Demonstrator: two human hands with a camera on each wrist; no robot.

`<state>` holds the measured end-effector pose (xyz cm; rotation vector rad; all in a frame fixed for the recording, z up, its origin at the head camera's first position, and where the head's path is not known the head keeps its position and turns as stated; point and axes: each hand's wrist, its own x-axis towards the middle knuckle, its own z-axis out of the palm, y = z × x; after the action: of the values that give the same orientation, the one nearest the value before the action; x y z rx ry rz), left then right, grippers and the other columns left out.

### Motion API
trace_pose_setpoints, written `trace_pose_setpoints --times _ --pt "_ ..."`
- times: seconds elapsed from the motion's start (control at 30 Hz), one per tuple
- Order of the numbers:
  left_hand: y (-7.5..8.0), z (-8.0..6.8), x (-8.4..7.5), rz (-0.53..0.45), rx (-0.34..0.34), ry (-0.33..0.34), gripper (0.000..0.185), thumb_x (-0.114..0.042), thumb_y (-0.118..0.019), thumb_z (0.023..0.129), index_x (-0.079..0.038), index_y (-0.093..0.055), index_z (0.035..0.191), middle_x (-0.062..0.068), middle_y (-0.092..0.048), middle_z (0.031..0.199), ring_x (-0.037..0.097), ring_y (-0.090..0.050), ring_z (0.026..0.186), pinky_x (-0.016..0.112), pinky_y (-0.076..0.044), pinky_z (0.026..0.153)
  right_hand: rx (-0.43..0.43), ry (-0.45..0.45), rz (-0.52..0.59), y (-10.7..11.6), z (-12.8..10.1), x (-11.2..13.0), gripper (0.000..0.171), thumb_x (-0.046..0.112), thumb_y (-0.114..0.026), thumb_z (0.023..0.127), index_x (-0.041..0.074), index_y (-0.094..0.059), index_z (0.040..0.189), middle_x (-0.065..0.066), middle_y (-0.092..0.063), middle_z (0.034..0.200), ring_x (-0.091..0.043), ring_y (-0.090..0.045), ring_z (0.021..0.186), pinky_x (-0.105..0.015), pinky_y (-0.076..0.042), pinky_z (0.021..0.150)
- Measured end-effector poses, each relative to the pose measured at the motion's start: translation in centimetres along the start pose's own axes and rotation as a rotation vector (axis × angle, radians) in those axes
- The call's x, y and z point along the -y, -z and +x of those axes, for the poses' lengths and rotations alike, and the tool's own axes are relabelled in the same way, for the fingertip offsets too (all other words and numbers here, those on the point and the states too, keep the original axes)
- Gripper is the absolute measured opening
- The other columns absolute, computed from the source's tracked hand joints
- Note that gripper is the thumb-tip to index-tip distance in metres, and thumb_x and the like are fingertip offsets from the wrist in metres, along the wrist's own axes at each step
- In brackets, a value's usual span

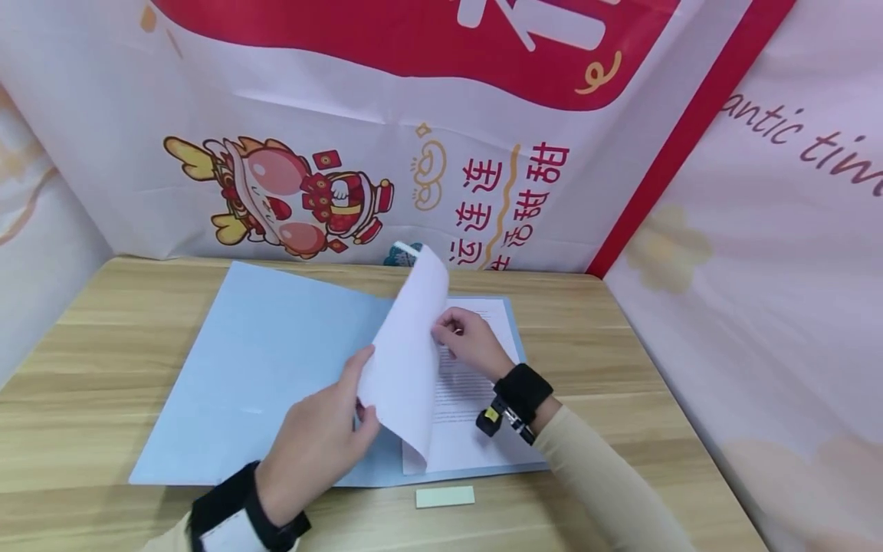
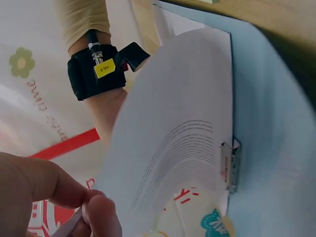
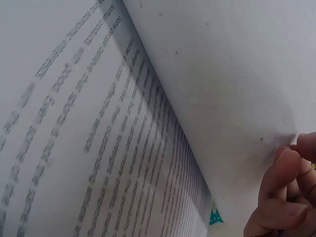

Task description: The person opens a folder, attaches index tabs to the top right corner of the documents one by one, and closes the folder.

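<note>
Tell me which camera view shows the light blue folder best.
The head view: it shows the light blue folder lying open, both sides in frame, though the raised sheet hides some. The left wrist view shows only part, near the metal clip. The right wrist view shows none.
</note>
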<state>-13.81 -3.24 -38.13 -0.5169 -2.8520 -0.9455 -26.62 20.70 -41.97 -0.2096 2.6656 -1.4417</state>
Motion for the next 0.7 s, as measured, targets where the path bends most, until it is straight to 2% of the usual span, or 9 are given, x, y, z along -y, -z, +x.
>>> trace_pose_setpoints --times 0.23,0.33,0.47,0.57,0.7 --pt "0.2 -2.8 1.5 -0.002 -0.092 0.037 0.07 -0.002 -0.067 0.082 -0.005 -0.045 0.149 -0.01 -0.041 0.056 0.002 -0.035 0.046 0.022 -0.029 0.043 0.071 0.082 -0.057 -2.6 0.8 1.7 0.008 0.023 -0.069 0.1 0.015 -0.07 0.099 -0.001 -0.064 0.092 -0.02 -0.059 0.082 -0.028 -0.049 0.068" --pt "0.0 -3.6 1.8 0.012 -0.08 0.057 0.069 -0.003 -0.067 0.082 -0.005 -0.046 0.148 -0.011 -0.039 0.055 0.002 -0.033 0.046 0.022 -0.028 0.043 0.088 0.098 -0.085 -3.7 1.0 2.6 0.007 0.023 -0.07 0.099 0.016 -0.071 0.097 0.001 -0.064 0.089 -0.017 -0.057 0.083 -0.026 -0.047 0.069" --pt "0.1 -4.6 2.5 0.052 -0.047 0.112 0.066 -0.005 -0.066 0.083 -0.007 -0.049 0.146 -0.009 -0.038 0.054 0.005 -0.033 0.047 0.024 -0.028 0.045 0.119 0.137 -0.121 -5.3 1.5 3.5 0.008 0.022 -0.072 0.097 0.016 -0.071 0.092 0.003 -0.062 0.082 -0.013 -0.055 0.075 -0.023 -0.044 0.064" --pt "0.3 -5.0 3.2 0.08 -0.013 0.144 0.062 -0.006 -0.065 0.083 -0.007 -0.05 0.143 -0.008 -0.04 0.055 0.008 -0.035 0.048 0.025 -0.029 0.046 0.157 0.16 -0.16 -6.4 2.0 4.1 0.009 0.022 -0.073 0.096 0.016 -0.071 0.089 0.004 -0.06 0.079 -0.012 -0.054 0.073 -0.022 -0.042 0.063" --pt "0.2 -5.2 4.2 0.113 0.028 0.152 0.058 -0.005 -0.064 0.082 -0.003 -0.052 0.139 -0.006 -0.04 0.057 0.01 -0.038 0.051 0.027 -0.032 0.047 0.224 0.168 -0.256 -7.6 2.5 4.4 0.008 0.022 -0.074 0.095 0.017 -0.071 0.09 0.004 -0.06 0.078 -0.011 -0.053 0.074 -0.021 -0.041 0.065"
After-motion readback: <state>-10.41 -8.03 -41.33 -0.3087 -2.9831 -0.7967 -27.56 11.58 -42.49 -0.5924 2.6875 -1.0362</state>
